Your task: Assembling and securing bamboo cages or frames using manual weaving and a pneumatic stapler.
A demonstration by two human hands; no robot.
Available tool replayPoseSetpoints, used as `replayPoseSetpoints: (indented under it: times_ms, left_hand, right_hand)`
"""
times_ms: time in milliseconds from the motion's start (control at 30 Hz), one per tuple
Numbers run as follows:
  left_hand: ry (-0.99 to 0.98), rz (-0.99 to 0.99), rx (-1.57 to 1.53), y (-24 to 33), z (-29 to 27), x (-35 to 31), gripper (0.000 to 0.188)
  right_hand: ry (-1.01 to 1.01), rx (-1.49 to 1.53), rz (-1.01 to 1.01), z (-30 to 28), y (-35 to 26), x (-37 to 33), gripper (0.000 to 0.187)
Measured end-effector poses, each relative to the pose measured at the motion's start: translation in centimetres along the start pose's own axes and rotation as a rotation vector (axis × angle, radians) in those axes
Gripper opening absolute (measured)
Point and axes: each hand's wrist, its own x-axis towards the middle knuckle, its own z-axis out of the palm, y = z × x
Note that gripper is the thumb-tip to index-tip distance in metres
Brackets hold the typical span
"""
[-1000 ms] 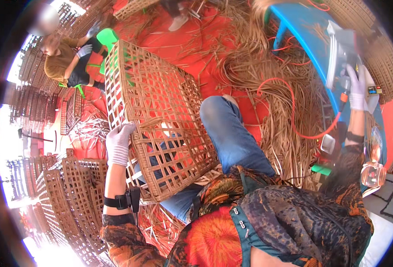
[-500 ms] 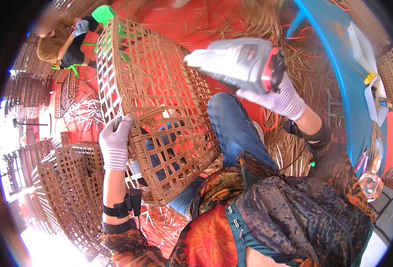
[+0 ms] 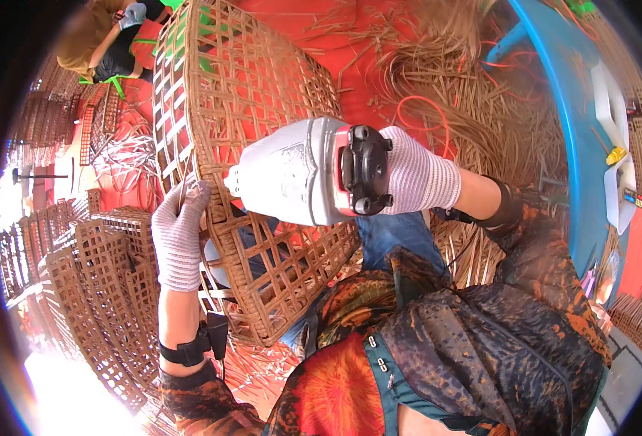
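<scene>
Gripping a grey power tool (image 3: 292, 174), the right hand (image 3: 415, 174) has swung from the blue table (image 3: 579, 94) to the tilted woven basket (image 3: 263, 94) by the legs (image 3: 401, 243), near where the left hand (image 3: 178, 236) pinches it, uniting both hands' work.

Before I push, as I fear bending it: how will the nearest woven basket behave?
The woven basket is probably light for its size, being mostly open lattice. It may flex, as its weave looks thin, but seems unlikely to flop, holding its boxy shape.
</scene>
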Motion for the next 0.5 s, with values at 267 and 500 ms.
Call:
replayPoseSetpoints:
  times_ms: [267, 500]
  left_hand:
    - [-0.017, 0.035, -0.042, -1.0, -0.4, 0.3, 0.034]
    - [0.039, 0.045, 0.046, -1.0, 0.0, 0.1, 0.025]
  right_hand:
    - [-0.041, 0.091, 0.016, 1.0, 0.7, 0.9, 0.046]
    - [-0.054, 0.082, 0.032, 1.0, 0.3, 1.2, 0.047]
